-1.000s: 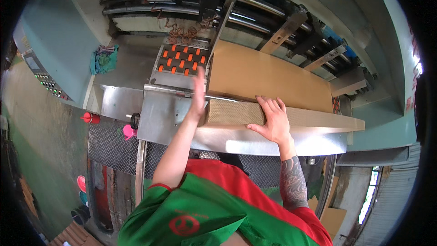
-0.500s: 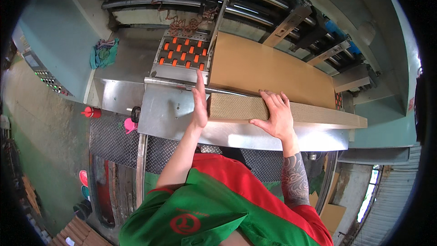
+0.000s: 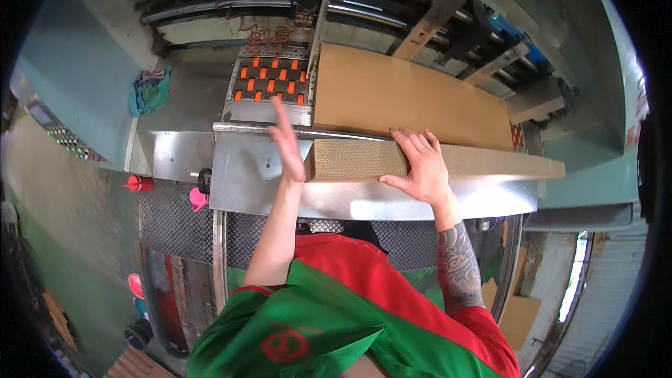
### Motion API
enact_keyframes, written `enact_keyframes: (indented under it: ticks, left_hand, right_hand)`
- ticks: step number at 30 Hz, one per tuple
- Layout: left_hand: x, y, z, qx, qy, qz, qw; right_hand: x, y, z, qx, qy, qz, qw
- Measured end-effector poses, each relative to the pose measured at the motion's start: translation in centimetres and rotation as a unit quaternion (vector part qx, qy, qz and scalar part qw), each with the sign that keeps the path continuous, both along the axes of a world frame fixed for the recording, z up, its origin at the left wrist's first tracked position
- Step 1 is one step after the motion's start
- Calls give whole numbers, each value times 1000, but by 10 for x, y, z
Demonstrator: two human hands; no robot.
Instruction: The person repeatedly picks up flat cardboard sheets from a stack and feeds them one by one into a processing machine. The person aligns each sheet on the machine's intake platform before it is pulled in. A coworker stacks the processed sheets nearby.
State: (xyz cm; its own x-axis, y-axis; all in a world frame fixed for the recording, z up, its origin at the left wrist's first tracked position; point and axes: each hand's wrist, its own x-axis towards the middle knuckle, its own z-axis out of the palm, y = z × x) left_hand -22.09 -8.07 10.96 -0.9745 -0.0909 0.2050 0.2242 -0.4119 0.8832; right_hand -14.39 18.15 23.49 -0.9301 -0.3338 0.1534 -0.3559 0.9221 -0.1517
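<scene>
A long stack of corrugated cardboard sheets (image 3: 360,159) rests on the metal feed table (image 3: 245,189), its fluted edges facing me. My right hand (image 3: 422,168) grips the stack near its middle, with fingers over the far edge and thumb on the near side. At the stack's left end my left hand (image 3: 288,147) is held upright with the fingers stretched out and holds nothing. Its palm side faces the stack end; whether the heel of the hand touches it I cannot tell. Beyond the stack, a flat brown cardboard sheet (image 3: 406,98) lies in the machine.
Left of the sheet are orange rollers (image 3: 271,84) and an upright metal guide (image 3: 319,24). Metal arms (image 3: 428,22) reach over its far side. A rag (image 3: 150,91) lies on the left ledge. A control panel (image 3: 59,136) stands far left; a red cup (image 3: 140,183) is below the ledge.
My left hand has tilted outward to the left, its fingers leaning away from the stack end. The right hand keeps its grip on the stack. The whole view has shifted slightly.
</scene>
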Motion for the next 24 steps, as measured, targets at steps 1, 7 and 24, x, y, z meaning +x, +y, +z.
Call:
enact_keyframes:
  ticks: [1, 7, 24]
  left_hand:
    - [1, -4, -1, 5, 2, 55, 998]
    - [27, -16, 10, -62, 33, 4, 998]
    - [47, 6, -1, -98, 28, -23, 995]
  right_hand:
    - [-1, 1, -1, 0, 2, -1, 1000]
    - [-4, 3, -4, 2, 11, -4, 1000]
    - [-11, 7, -15, 13, 18, -7, 1000]
